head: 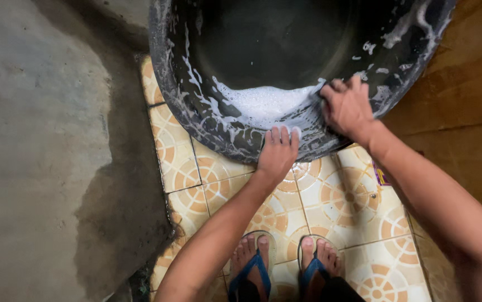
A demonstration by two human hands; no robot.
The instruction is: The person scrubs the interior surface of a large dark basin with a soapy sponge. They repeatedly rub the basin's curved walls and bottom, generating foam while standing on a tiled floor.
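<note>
**Kid:** What is the person doing?

**Helper:** I think they are scrubbing a big black pan (286,61). It leans up on the patterned floor tiles (330,207), by the edge where the tiles meet the grey concrete (34,140).

**Kid:** What are the hands doing?

**Helper:** The left hand (278,152) lies flat with its fingers close together, pressing on the pan's near rim. The right hand (348,107) is curled up tight on the soapy rim. I cannot tell if it holds a scrubber.

**Kid:** What is inside?

**Helper:** White foam (266,102), pooled low by the near rim. Soap streaks run around the wall.

**Kid:** What comes next?

**Helper:** Likely more rubbing along the rim, with the pan held steady.
</note>
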